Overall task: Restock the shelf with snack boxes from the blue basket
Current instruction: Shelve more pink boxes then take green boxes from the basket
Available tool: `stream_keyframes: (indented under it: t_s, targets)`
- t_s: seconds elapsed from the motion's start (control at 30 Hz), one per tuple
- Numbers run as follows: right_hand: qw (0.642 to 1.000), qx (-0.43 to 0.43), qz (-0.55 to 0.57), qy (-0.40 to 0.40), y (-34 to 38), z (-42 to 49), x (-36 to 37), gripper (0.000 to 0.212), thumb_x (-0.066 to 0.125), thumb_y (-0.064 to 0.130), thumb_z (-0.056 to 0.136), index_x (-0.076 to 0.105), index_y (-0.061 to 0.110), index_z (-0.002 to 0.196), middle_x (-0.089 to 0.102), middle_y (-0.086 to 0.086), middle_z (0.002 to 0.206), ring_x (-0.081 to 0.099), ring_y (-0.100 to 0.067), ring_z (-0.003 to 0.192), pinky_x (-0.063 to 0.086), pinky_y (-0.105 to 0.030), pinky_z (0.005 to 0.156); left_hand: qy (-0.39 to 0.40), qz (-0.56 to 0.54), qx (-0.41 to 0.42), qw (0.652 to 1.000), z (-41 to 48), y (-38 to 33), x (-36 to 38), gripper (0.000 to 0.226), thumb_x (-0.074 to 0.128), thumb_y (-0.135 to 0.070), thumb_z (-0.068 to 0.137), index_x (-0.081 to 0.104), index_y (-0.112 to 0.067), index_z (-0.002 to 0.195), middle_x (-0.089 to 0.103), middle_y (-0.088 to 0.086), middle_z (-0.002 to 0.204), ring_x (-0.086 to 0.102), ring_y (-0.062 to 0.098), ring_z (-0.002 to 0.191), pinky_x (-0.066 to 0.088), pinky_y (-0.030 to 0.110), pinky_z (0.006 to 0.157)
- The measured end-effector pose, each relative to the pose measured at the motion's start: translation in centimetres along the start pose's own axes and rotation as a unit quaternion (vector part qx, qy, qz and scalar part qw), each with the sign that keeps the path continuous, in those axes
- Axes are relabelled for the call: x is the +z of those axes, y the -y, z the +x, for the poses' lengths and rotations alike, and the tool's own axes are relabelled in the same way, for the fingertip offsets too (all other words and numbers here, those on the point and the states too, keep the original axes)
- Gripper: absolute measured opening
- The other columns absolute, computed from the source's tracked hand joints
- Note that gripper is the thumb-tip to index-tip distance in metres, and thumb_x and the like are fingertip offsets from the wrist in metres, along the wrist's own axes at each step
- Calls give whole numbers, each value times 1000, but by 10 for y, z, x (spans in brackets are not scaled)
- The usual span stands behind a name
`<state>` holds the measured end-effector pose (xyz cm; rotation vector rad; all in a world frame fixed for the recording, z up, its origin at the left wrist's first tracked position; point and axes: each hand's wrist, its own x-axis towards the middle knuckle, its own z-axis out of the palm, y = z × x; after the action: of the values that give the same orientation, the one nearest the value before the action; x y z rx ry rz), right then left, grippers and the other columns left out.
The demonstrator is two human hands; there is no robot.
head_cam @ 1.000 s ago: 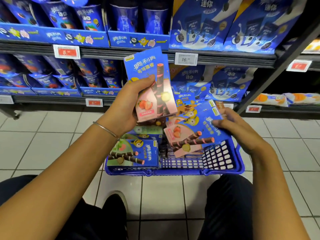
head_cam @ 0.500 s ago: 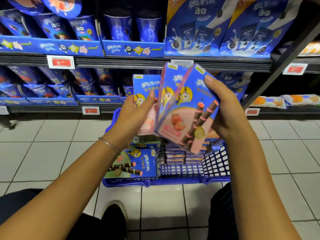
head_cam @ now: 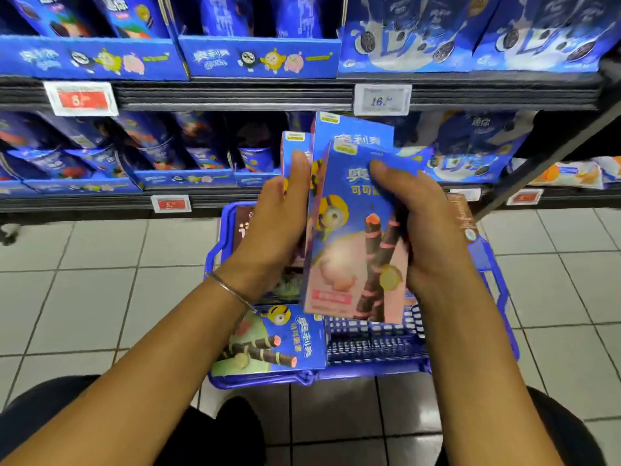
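Between both hands I hold a small stack of blue-and-pink snack boxes point(head_cam: 349, 230) upright above the blue basket point(head_cam: 484, 264). My left hand point(head_cam: 275, 223) grips the stack's left side, thumb up on the front of a rear box. My right hand point(head_cam: 423, 230) wraps the front box from the right, fingers across its face. A blue-and-green snack box point(head_cam: 268, 341) leans in the basket's near left corner. More boxes lie deeper in the basket, mostly hidden by my hands. The shelf point(head_cam: 235, 95) stands straight ahead.
Both shelf levels carry blue cookie packs and cups, with price tags point(head_cam: 80, 99) on the rails. A dark slanted shelf post point(head_cam: 551, 156) stands at the right, with orange-and-white packs point(head_cam: 568, 173) beyond it. White floor tiles surround the basket; my knees flank its near edge.
My two hands have brought their separate boxes together into one upright stack. The view has moved closer to the shelf and basket.
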<state>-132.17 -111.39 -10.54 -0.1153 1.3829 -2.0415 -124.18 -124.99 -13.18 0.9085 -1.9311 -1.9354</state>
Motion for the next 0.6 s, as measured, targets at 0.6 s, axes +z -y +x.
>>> stream_keyframes:
  t_s: [0.6]
  targets:
    - [961, 147, -233, -35, 272, -156, 233, 41, 61, 56, 92, 61, 19, 110, 77, -1, 94, 75, -13, 78, 57, -24, 64, -68, -291, -165, 940, -192, -345, -79, 58, 35, -41, 111, 55, -1, 148, 62, 25, 143, 57, 44, 136, 40, 57, 120]
